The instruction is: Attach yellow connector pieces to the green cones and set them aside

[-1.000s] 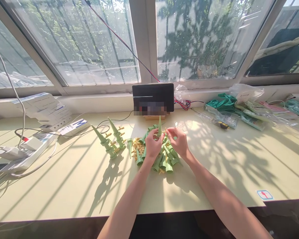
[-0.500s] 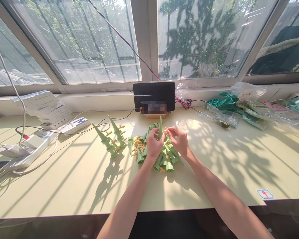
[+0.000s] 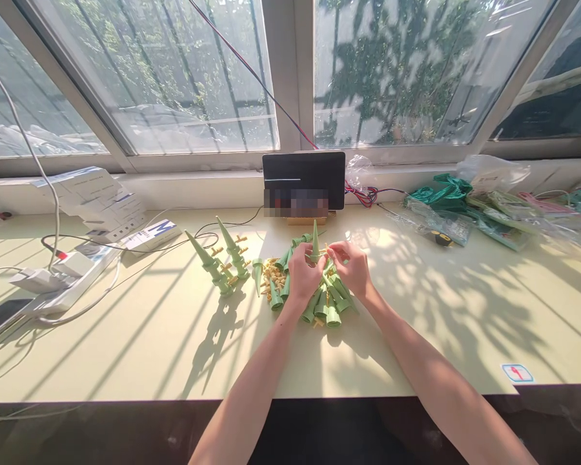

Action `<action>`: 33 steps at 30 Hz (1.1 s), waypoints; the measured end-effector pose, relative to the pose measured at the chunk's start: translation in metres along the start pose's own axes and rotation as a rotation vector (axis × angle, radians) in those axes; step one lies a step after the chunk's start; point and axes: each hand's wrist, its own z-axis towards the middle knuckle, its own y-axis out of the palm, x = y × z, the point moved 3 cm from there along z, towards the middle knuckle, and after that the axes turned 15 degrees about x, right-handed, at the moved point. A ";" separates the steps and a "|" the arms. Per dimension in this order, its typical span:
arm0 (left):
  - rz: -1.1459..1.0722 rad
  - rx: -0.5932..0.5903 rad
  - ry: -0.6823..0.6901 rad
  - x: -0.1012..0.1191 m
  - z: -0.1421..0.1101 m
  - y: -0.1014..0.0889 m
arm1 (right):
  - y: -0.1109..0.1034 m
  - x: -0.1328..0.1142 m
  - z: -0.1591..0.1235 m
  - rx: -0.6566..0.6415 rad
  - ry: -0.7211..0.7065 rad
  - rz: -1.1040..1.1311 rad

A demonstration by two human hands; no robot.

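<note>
My left hand [image 3: 306, 274] is closed around a green watering spike [image 3: 315, 237], held with its pointed end up. Its lower part is hidden by my fingers. Against the spike's side, my right hand [image 3: 351, 263] pinches a small yellow valve [image 3: 323, 250], only partly visible between the fingertips. Below both hands lies a pile of green spike parts [image 3: 321, 302], their round open ends facing me. Loose yellow valves [image 3: 274, 278] are heaped left of my left hand. Two spikes with yellow valves fitted, one nearer [image 3: 208, 261] and one farther [image 3: 232, 248], stand upright further left.
A dark tablet [image 3: 304, 174] leans on a stand at the back. White boxes [image 3: 94, 200] and a power strip [image 3: 84, 284] with cables sit at left. Plastic bags [image 3: 494, 210] and a yellow-black tool [image 3: 440, 238] lie back right. The table edge runs in front.
The view has shifted slightly, moving the scene up and to the right. My hands are slightly closer together at the spike, with the valve still in the right fingertips.
</note>
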 end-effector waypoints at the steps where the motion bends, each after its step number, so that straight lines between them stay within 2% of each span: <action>1: 0.002 0.000 0.001 0.000 0.000 0.000 | 0.000 0.000 0.000 -0.005 0.004 -0.002; 26: 0.034 0.032 0.108 0.002 0.001 0.000 | 0.004 0.005 0.000 -0.048 0.066 0.058; 33: 0.009 0.025 0.121 0.005 0.001 0.000 | 0.007 0.010 -0.002 -0.053 0.121 0.002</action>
